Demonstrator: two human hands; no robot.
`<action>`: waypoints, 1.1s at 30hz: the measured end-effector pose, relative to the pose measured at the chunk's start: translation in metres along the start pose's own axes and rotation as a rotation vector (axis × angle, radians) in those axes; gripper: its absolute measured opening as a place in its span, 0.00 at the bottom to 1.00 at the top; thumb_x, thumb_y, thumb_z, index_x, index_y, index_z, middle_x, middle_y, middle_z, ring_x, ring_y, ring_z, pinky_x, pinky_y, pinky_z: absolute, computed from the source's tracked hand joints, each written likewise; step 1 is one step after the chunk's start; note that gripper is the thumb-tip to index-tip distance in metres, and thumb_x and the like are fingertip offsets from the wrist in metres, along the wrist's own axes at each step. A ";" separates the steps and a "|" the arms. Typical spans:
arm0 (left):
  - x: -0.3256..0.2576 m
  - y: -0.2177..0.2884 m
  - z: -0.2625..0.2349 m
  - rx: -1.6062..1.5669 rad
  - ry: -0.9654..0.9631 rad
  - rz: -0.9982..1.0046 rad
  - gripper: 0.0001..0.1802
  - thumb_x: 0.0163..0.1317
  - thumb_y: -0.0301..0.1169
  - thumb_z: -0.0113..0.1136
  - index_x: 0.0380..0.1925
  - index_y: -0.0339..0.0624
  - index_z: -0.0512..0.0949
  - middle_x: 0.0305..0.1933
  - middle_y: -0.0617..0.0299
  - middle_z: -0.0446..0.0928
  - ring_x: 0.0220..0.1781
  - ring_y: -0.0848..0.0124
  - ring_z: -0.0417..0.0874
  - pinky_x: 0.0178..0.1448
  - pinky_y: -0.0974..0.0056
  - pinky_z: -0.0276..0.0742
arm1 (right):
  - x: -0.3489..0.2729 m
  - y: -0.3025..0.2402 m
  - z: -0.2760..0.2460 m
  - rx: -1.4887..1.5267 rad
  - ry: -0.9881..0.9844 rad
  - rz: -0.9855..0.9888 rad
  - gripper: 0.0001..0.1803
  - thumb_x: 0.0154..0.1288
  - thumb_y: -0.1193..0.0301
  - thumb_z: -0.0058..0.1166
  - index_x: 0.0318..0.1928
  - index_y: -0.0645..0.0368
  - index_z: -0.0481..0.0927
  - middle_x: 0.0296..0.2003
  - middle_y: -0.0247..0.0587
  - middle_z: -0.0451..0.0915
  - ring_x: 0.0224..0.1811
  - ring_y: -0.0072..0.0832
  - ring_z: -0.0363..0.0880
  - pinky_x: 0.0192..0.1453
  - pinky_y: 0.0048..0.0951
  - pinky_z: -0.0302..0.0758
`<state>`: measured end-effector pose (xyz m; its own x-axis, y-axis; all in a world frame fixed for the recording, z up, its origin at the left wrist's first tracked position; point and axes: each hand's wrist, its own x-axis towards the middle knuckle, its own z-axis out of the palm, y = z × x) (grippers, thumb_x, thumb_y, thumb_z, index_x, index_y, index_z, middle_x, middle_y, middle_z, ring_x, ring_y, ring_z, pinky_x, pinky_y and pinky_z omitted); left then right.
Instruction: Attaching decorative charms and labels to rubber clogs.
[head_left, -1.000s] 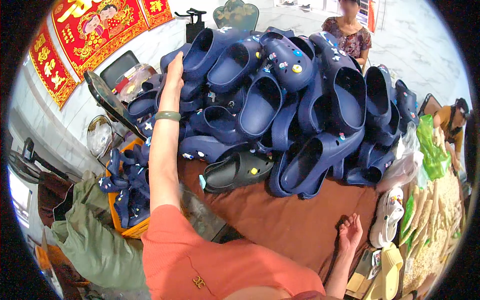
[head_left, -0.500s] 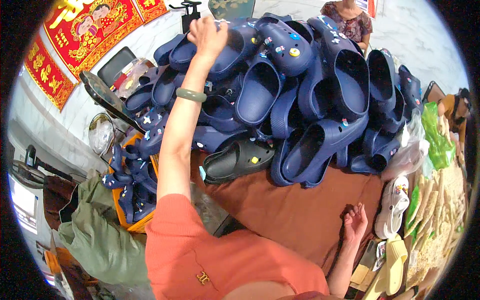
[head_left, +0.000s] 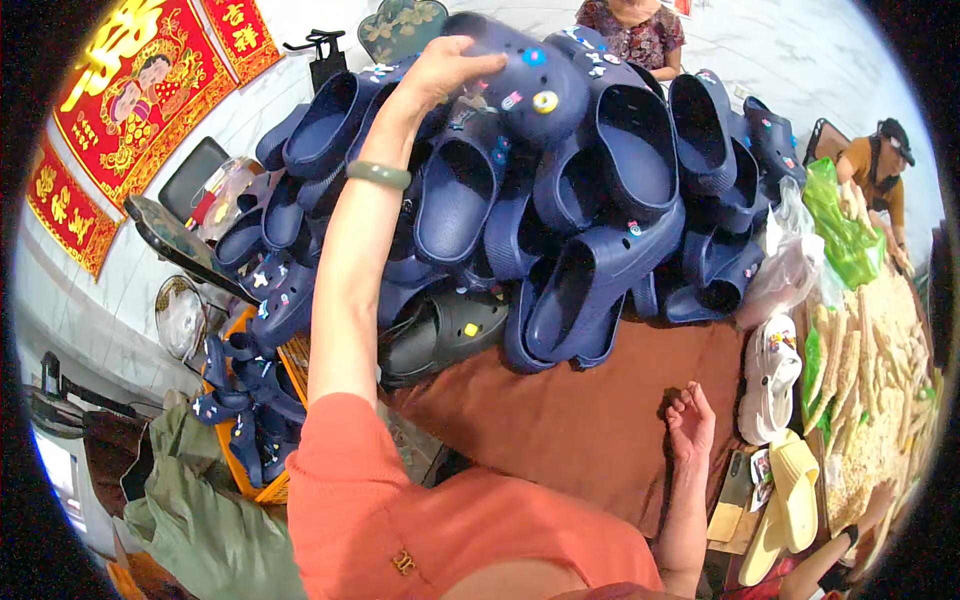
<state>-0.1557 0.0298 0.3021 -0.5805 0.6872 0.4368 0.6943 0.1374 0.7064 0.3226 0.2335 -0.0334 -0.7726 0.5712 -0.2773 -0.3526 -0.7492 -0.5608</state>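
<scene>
My left hand [head_left: 445,72], a green bangle on its wrist, reaches to the top of a heap of navy clogs [head_left: 455,205]. It is closed on one navy clog [head_left: 540,100] with blue, pink and yellow charms, its thumb lying over the upper; the other fingers are partly hidden. Low over the brown cloth [head_left: 590,400], my right hand [head_left: 690,420] is empty, its fingers loosely curled and apart. A black clog [head_left: 445,330] with a yellow charm lies at the heap's near left edge, partly behind my left forearm.
An orange crate [head_left: 295,470] of smaller navy clogs stands at the left. White clogs [head_left: 770,380], yellow slippers [head_left: 795,490] and plastic bags [head_left: 785,260] line the right side, beside pale, long pods [head_left: 850,370]. Other people [head_left: 635,40] sit beyond the heap and at right; a forearm [head_left: 830,560] enters lower right.
My left hand has moved slightly right from the heap's upper left and taken hold of the charm-covered navy clog, which is shifted and tilted. My right hand stays low over the cloth. The view has shifted.
</scene>
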 end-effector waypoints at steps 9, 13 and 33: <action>-0.173 0.126 0.073 -0.512 -0.343 -0.068 0.30 0.53 0.23 0.62 0.57 0.27 0.65 0.53 0.56 0.75 0.55 0.70 0.76 0.62 0.66 0.68 | -0.010 0.008 0.006 -0.352 -0.145 -0.200 0.20 0.65 0.54 0.53 0.45 0.58 0.74 0.28 0.29 0.71 0.28 0.20 0.68 0.30 0.24 0.66; -0.263 0.115 0.130 -0.676 -0.669 -0.422 0.22 0.63 0.17 0.54 0.55 0.31 0.59 0.55 0.57 0.70 0.58 0.74 0.72 0.61 0.67 0.68 | -0.018 0.003 0.032 -0.314 -0.432 -0.089 0.50 0.59 0.33 0.42 0.69 0.59 0.54 0.66 0.49 0.60 0.68 0.39 0.60 0.69 0.43 0.59; -0.316 0.062 0.289 -1.066 -0.830 -0.908 0.22 0.68 0.40 0.51 0.52 0.34 0.71 0.47 0.64 0.73 0.48 0.76 0.71 0.54 0.68 0.67 | -0.004 -0.022 0.010 -0.777 -0.457 -0.219 0.32 0.50 0.59 0.60 0.55 0.63 0.74 0.58 0.44 0.71 0.64 0.35 0.66 0.69 0.35 0.59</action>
<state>0.1939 0.0271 0.0474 0.0092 0.8829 -0.4695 -0.5271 0.4033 0.7480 0.3279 0.2441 -0.0120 -0.9220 0.3618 0.1380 -0.1895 -0.1107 -0.9756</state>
